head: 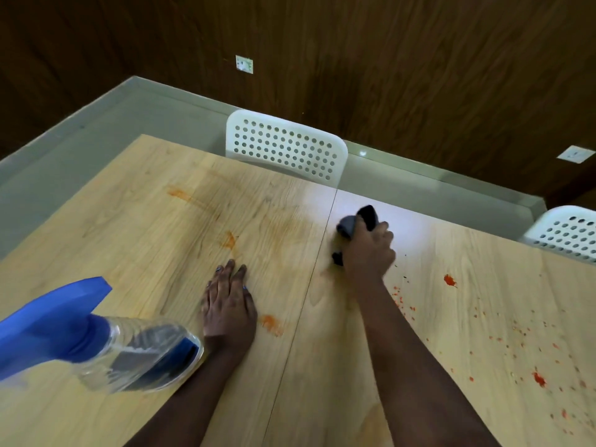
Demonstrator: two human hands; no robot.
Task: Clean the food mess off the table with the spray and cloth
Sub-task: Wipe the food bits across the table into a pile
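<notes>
Nearest, spray (96, 337) stands unheld by the flat left hand (229, 304); cloth (358, 227) is gripped by the right hand (367, 250), with red spatter (503, 337) lying rightward toward the table's (161, 227) near-right edge.

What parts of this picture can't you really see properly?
- Spray bottle: the head view's left edge cuts off its blue trigger, and blur hides how much liquid is inside.
- Cloth: the right hand grips it and covers most of it; blur hides its shape.
- Table under the left hand: the flat palm hides any mess there.
- Wall socket: too small to read.
</notes>
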